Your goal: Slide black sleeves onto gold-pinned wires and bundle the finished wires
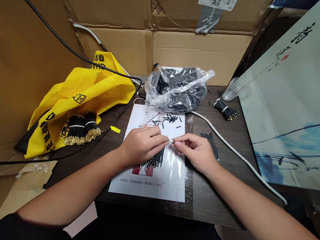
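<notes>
My left hand (144, 143) is closed, thumb and forefinger pinching a thin wire whose small pale, metallic-looking end (170, 142) shows between my fingertips. Opposite it, my right hand (197, 151) pinches at the same spot; what lies inside its fingertips is too small to make out. Below my left hand a bunch of thin black wires (157, 159) lies on a printed white sheet (174, 184), partly hidden by the fingers. Short black tubes (171, 118) are scattered on the sheet just beyond my hands.
Behind the sheet sits a clear plastic bag (178, 89) full of black pieces. Loose black wires (211, 145) and a tied wire bundle (226, 109) lie to the right, near a white cable (227, 138). Tied gold-ended bundles (77, 130) rest on a yellow bag (63, 96). Cardboard boxes (197, 54) stand behind.
</notes>
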`<state>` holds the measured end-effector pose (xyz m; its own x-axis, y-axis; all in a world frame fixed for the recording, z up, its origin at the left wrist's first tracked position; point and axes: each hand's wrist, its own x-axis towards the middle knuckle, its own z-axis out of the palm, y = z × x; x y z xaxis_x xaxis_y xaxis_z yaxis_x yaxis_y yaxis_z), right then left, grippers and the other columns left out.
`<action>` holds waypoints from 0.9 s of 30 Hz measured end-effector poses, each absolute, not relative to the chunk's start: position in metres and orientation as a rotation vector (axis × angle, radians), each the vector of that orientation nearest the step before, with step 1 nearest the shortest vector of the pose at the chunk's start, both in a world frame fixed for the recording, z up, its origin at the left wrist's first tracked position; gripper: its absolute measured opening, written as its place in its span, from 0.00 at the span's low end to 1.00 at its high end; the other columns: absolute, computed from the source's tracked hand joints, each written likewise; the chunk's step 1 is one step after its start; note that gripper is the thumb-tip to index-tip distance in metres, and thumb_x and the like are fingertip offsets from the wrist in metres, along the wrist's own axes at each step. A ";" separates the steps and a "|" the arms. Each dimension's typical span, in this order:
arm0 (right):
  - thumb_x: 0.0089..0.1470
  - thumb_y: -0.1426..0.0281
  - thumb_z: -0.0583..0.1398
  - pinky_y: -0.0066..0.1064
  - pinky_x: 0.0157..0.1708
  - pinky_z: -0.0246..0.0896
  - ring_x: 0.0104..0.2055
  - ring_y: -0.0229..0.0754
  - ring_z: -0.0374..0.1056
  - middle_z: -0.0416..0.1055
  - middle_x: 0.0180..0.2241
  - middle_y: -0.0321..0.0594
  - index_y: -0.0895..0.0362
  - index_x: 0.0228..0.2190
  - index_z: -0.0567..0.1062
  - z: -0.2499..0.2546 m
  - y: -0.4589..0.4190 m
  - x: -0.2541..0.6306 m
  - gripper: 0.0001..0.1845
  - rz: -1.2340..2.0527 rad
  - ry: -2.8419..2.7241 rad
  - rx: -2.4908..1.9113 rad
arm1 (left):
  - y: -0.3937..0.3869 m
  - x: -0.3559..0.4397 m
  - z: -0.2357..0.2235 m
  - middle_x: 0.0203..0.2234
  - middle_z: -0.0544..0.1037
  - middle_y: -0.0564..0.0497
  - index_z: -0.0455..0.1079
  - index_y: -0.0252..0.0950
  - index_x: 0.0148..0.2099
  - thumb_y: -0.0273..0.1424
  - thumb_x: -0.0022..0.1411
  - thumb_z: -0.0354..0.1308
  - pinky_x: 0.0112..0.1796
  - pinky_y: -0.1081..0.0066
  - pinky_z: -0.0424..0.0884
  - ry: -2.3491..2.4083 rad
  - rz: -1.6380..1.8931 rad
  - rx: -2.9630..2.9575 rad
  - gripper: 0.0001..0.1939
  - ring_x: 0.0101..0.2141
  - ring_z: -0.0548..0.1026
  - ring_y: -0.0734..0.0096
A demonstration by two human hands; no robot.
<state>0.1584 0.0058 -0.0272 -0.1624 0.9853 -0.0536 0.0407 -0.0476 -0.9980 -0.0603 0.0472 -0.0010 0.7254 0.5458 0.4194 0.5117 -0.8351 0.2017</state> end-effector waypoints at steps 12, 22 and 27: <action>0.53 0.60 0.66 0.30 0.27 0.68 0.25 0.35 0.70 0.79 0.30 0.39 0.56 0.35 0.80 -0.027 0.007 0.160 0.12 1.397 -1.360 -1.129 | 0.046 -0.061 -0.002 0.28 0.71 0.52 0.76 0.39 0.43 0.33 0.68 0.54 0.31 0.73 0.67 0.870 0.757 2.824 0.10 0.29 0.70 0.74; 0.53 0.61 0.66 0.30 0.26 0.66 0.24 0.35 0.69 0.79 0.32 0.41 0.56 0.36 0.79 -0.030 0.006 0.160 0.12 1.366 -1.305 -1.154 | 0.046 -0.061 -0.001 0.28 0.71 0.51 0.77 0.39 0.43 0.33 0.67 0.55 0.32 0.73 0.67 0.873 0.770 2.792 0.09 0.29 0.71 0.74; 0.53 0.61 0.66 0.29 0.26 0.65 0.25 0.34 0.69 0.79 0.30 0.40 0.56 0.36 0.79 -0.029 0.006 0.160 0.12 1.351 -1.312 -1.176 | 0.045 -0.061 0.000 0.27 0.71 0.52 0.77 0.39 0.43 0.32 0.67 0.55 0.31 0.73 0.67 0.862 0.803 2.789 0.09 0.29 0.70 0.75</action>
